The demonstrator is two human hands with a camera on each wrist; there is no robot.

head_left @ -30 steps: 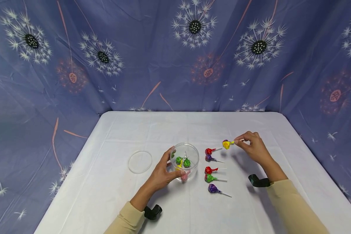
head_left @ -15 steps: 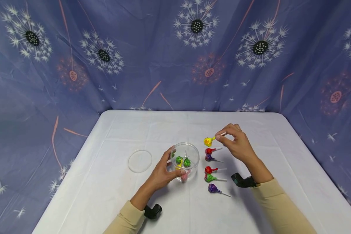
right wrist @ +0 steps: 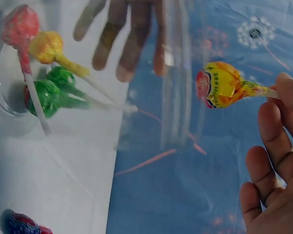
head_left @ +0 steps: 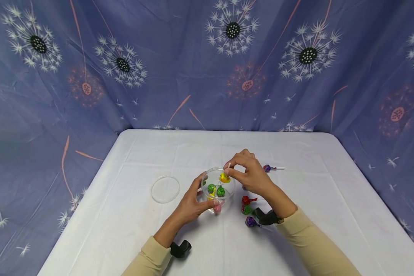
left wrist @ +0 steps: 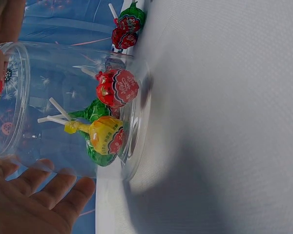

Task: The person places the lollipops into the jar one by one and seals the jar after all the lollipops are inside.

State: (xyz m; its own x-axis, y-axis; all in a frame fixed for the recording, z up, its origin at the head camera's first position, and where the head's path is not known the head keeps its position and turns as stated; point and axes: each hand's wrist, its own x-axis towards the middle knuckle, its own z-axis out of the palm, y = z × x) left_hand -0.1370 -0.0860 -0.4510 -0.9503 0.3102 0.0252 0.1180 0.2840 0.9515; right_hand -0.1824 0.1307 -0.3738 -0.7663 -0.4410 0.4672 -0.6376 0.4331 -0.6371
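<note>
My left hand (head_left: 189,209) grips a clear plastic jar (head_left: 233,191) round its side, its mouth tipped toward the head camera. Inside lie green lollipops (right wrist: 43,97), a yellow lollipop (right wrist: 46,47) and a pinkish-red lollipop (right wrist: 20,27), near the bottom. Between thumb and forefinger, my right hand (head_left: 250,174) pinches the white stick of another yellow lollipop (right wrist: 222,85). This candy hangs head down at the jar's open mouth, by the far right of the rim. The right wrist view shows that hand's other fingers loosely bent.
Right of the jar, a red lollipop (head_left: 246,200), a green one (head_left: 247,209) and a purple one (head_left: 251,221) lie in a column, partly under my right forearm. Farther back lies another purple lollipop (head_left: 267,168). A clear round lid (head_left: 165,189) rests at left.
My right hand has carried the yellow lollipop leftward from beyond the column to the jar's mouth. It now covers the back of the column. My left hand and the jar stay in place.
</note>
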